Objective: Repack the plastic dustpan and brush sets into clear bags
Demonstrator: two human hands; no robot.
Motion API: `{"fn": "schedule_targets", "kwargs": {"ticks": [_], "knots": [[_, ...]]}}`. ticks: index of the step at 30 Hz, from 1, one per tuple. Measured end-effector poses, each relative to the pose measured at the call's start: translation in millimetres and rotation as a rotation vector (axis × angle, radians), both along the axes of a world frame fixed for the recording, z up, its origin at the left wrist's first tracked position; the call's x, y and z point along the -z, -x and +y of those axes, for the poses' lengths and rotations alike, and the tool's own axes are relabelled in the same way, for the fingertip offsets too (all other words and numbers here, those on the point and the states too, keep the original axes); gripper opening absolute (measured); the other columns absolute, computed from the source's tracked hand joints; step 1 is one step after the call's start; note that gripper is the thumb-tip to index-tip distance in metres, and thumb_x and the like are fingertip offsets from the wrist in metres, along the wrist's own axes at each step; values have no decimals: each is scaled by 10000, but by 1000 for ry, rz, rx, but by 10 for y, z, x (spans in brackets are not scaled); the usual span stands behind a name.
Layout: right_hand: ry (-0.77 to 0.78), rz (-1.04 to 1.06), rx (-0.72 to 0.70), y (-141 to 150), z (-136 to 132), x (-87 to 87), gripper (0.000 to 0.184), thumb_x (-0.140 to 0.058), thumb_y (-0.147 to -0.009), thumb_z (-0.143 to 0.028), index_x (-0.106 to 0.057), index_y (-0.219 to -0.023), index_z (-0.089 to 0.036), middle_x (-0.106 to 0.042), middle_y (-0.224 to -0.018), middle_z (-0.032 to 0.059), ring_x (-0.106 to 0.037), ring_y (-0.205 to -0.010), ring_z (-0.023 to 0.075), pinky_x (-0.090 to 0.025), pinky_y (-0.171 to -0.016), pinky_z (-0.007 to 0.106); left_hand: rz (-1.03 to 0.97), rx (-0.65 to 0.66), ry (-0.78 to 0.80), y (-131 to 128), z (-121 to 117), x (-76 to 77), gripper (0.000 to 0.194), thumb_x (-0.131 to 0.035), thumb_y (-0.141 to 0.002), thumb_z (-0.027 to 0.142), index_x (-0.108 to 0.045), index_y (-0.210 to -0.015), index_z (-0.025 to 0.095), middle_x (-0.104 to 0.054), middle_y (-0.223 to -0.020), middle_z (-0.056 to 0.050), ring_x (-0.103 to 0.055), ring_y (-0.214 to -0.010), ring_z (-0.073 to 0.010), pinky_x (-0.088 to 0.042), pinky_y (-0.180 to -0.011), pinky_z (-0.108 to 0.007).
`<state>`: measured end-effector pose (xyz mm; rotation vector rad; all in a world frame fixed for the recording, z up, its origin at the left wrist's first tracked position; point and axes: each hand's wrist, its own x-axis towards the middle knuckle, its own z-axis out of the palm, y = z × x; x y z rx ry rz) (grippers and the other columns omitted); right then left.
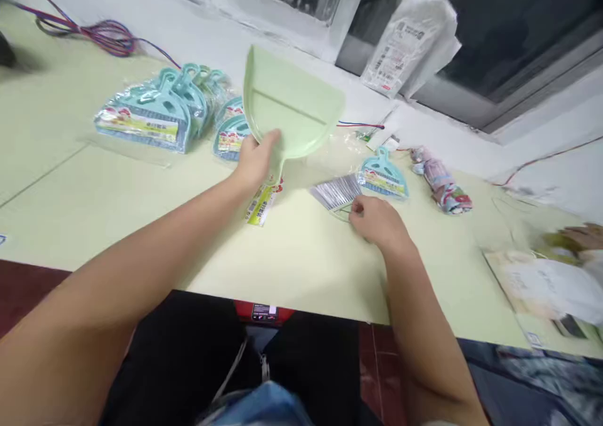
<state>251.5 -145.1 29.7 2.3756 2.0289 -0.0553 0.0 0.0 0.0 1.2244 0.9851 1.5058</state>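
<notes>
My left hand grips a pale green dustpan near its handle and holds it tilted up above the table. Below the handle a yellow printed label card lies on the tabletop. The fingers of my right hand are closed on a small green hand brush with grey bristles, which rests low over the table. Just behind that hand is a wrapped blue dustpan set.
Several wrapped blue dustpan sets stand at the back left, beside coiled cable. A rolled patterned cloth lies at the right. A plastic-wrapped package leans against the window. Bags and papers occupy the far right.
</notes>
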Motion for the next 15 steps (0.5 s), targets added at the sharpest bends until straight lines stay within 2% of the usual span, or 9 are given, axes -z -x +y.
{"fn": "schedule_targets", "kwargs": {"ticks": [5, 8, 11, 15], "knots": [[29, 54, 67, 10, -6, -54, 77, -582, -824, -247, -581, -900, -237, -703, -924, 50, -608, -793, 218, -333, -615, 318, 109, 20, 19, 45, 48, 36, 303, -630, -884, 492, -596, -999, 214, -671, -931, -65, -683, -910, -266, -609, -775, -428], [77, 82, 113, -1, -24, -89, 149, -616, -789, -273, -564, -925, -242, -701, -938, 44, -615, -784, 216, -337, -605, 319, 167, 12, -5, 60, 41, 36, 248, -612, -897, 404, -545, -1068, 238, -638, -932, -49, -675, -845, -242, -598, -737, -429], [121, 77, 127, -27, -42, -108, 219, -642, -761, -309, -539, -945, -250, -695, -927, 38, -624, -795, 227, -347, -609, 319, 231, 48, 21, 81, 22, 26, 327, -581, -925, 372, -473, -1221, 284, -600, -872, -28, -675, -764, -237, -586, -689, -443], [170, 61, 126, -78, -63, -118, 304, -657, -734, -344, -516, -987, -254, -685, -900, 43, -630, -782, 244, -360, -613, 322, 341, 155, 30, 123, 4, 24, 547, -570, -930, 344, -343, -1427, 344, -602, -879, -29, -691, -696, -242, -582, -656, -443]]}}
